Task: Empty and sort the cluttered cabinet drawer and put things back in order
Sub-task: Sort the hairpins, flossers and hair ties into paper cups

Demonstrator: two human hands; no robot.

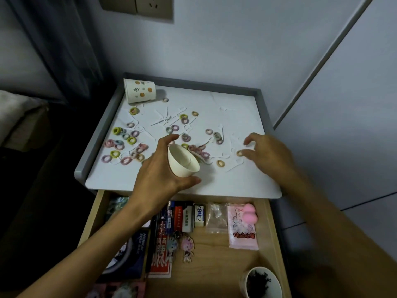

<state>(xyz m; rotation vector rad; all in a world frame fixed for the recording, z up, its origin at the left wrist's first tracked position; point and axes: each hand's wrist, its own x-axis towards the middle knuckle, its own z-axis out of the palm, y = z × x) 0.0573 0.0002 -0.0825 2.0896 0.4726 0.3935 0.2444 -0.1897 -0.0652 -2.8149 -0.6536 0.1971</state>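
The open drawer point(214, 254) is taking up the six o'clock half of the view, its front edge cut off by the frame. Inside, an eraser point(198, 215), a clear bag point(216, 216) and a pink packet point(242, 233) with a pink sponge point(250, 212) on it are lying along the back. Two figure keychains point(187, 246) are lying near the middle. A dark booklet point(133, 250) and red packet point(161, 261) at eight o'clock are being partly hidden by the left forearm. At five o'clock a cup of dark bits point(261, 282) is standing, its contents too dim to identify.

Above the drawer, the left hand point(163, 168) is gripping a plain white cup point(182, 161), fingers and thumb curled round its wall, mouth tilted toward twelve o'clock over the white mat point(236, 183). The right hand point(270, 153), at three o'clock of that cup, is reaching with fingers spread and bent over a yellowish ring point(239, 153); whether they are touching it is unclear.

Pastel hair ties point(126, 139) are lying scattered across the mat, thickest toward nine o'clock, mixed with white picks point(165, 120) that are hard to make out against the mat. A patterned cup point(140, 91) is lying on its side at the mat's eleven o'clock corner.
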